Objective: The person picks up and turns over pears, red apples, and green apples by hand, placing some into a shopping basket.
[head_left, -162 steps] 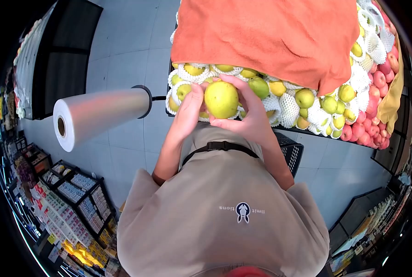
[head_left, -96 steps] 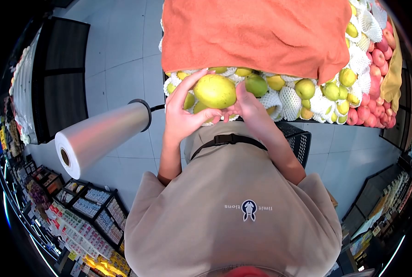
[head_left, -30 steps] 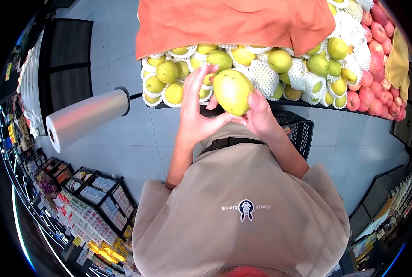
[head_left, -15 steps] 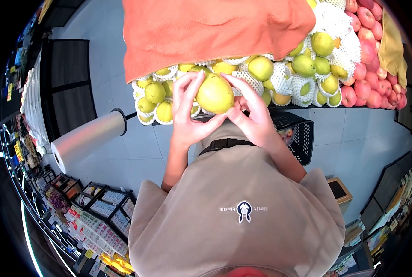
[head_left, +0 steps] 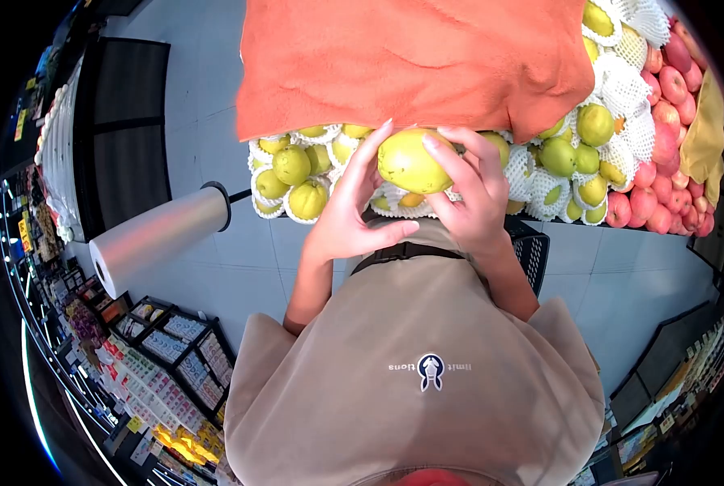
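Note:
A smooth yellow-green pear (head_left: 413,162) is up in front of me, over the edge of the fruit display. My right hand (head_left: 477,190) grips it from the right, fingers over its top and side and thumb below. On the pear's other side, my left hand (head_left: 350,212) is open, thumb stretched apart from the fingers and fingertips right at the fruit's left edge. Behind the hands lie more pears (head_left: 291,165), many in white foam nets. An orange cloth (head_left: 410,65) covers the pears farther back.
Red apples (head_left: 664,142) fill the display's right end, beside a yellow cloth (head_left: 704,146). A roll of clear plastic bags (head_left: 163,239) sticks out at left. Under the display's front, a dark basket (head_left: 532,255) is partly hidden by my right arm. Stocked shelves (head_left: 175,348) stand at lower left.
The pear has turned from upright to lying sideways and moved right in view. My left thumb has come off it, while the right fingers have closed over its top.

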`<action>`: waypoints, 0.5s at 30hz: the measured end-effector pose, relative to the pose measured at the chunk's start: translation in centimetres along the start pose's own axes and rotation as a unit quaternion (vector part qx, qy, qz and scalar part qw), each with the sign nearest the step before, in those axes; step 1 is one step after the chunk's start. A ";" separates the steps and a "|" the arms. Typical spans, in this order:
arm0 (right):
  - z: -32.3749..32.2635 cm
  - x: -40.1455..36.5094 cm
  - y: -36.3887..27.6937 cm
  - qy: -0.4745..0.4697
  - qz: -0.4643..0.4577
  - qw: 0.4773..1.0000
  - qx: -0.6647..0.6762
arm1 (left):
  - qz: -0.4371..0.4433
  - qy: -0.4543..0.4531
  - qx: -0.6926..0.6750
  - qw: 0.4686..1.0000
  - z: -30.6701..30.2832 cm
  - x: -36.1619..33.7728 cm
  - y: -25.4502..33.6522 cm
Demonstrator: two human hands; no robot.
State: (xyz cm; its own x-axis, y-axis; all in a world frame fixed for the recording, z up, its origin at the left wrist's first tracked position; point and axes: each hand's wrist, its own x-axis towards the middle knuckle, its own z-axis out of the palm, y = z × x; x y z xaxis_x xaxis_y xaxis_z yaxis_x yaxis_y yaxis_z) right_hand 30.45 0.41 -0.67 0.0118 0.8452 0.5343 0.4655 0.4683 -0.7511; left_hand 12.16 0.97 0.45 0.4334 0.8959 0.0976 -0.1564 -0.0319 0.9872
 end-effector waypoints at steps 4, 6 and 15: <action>-0.3 0.3 0.5 -0.061 -0.103 0.991 -0.060 | -0.038 0.013 -0.187 0.981 -0.4 -0.3 -0.8; -0.1 0.3 0.5 -0.082 -0.149 0.983 -0.072 | -0.063 0.060 -0.150 0.985 -0.3 -0.4 -1.5; 0.1 -0.4 -2.0 -0.135 0.312 0.887 0.312 | 0.102 0.189 -0.045 0.976 1.4 -0.2 -1.7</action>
State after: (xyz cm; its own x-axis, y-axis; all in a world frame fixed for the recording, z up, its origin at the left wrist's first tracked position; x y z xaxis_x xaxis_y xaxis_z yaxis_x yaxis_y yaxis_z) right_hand 29.45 -0.82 0.63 -0.1568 0.9815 -0.1096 -0.1395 -0.1318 -0.9814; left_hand 13.55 0.20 -1.10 0.0304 0.9748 0.2208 -0.2905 -0.2028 0.9352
